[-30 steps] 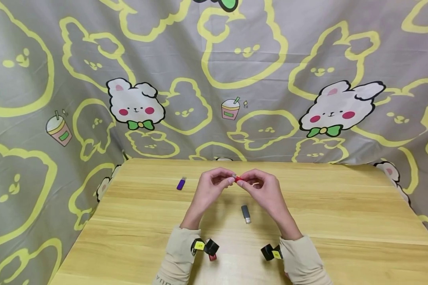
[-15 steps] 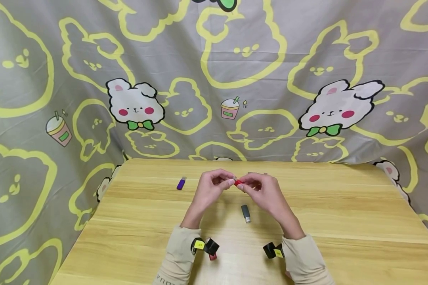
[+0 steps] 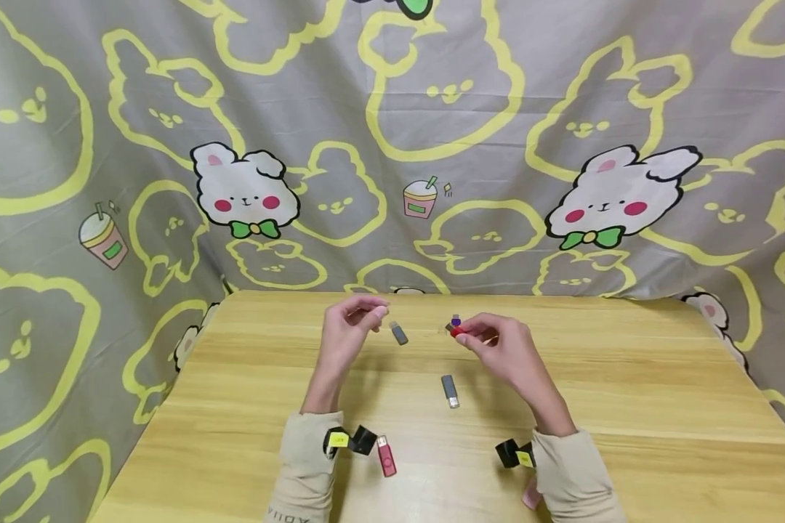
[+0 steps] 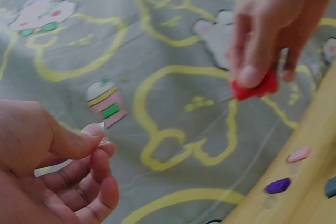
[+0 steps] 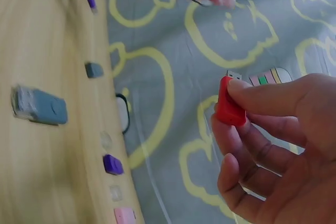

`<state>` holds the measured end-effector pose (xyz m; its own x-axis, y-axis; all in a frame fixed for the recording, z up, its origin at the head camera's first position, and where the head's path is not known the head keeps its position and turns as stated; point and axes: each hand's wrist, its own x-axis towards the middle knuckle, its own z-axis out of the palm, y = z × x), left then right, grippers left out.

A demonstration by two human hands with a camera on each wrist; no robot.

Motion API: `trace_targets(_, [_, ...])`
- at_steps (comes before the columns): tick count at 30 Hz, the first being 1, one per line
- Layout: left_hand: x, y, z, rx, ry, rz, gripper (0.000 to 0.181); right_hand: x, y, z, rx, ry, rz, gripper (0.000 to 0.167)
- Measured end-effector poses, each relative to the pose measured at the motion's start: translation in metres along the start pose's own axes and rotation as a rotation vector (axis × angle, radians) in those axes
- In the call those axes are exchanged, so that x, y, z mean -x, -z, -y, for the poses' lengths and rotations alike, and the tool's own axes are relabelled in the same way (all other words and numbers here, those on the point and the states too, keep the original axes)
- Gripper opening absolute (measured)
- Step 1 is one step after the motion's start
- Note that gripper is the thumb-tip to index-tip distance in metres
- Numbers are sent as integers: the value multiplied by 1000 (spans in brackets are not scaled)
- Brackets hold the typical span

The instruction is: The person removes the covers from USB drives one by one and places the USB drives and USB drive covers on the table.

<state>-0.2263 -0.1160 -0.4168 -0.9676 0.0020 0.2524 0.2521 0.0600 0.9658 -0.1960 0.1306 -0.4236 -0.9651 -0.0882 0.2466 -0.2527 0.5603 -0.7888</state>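
Note:
My left hand (image 3: 345, 333) pinches a small clear cap (image 4: 104, 134) between thumb and fingertips, above the far part of the table. To its right, my right hand (image 3: 505, 347) holds a red USB flash drive (image 5: 231, 102) between thumb and forefinger. The metal plug (image 5: 234, 75) of that drive is bare. A gap separates the two hands. Below and between them lies a grey USB flash drive (image 3: 398, 333), and a purple one (image 3: 456, 319) shows just behind the red drive.
Another grey drive (image 3: 449, 391) lies mid-table. A dark pink drive (image 3: 387, 456) is beside the left wrist camera, and a light pink one (image 3: 530, 494) is partly under the right sleeve. Clear caps (image 5: 115, 192) lie near the table's far edge. A patterned curtain (image 3: 379, 145) hangs behind.
My left hand has drawn away leftward from the red flash drive with the clear cap, while my right hand has shifted slightly right. The far grey and purple drives have come into view.

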Motion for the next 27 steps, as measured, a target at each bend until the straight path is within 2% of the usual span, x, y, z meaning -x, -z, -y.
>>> trace_targets(1, [-1, 4, 0, 15, -2, -10, 8, -1, 1, -1, -10, -2, -4, 7])
trace_targets(3, [-2, 9, 0, 25, 3, 14, 10, -2, 1, -4, -28, 8, -4, 11])
trace_targets(5, [-3, 9, 0, 15, 9, 50, 11, -3, -2, -6, -43, 23, 3, 15])
trace_targets(7, [-3, 7, 2, 10, 10, 61, 10, -5, -7, -8, -52, 25, 18, 16])
trace_targets(11, [-1, 7, 3, -14, 16, 42, 8, -16, -15, -11, -66, -34, 49, 10])
trace_targets(15, [-1, 9, 5, -33, 13, 37, 8, -36, -22, -12, -55, -125, 100, 14])
trace_targets(18, [-2, 9, 7, -43, 3, 48, 9, -54, -30, -13, -17, -171, 141, 19])
trace_targets(23, [-3, 8, 9, -71, 7, 59, 9, -81, -49, -16, 128, -197, 188, 28])
trace_targets(27, [-2, 7, 12, -63, 23, 39, 9, -92, -62, -20, 246, -202, 209, 23])
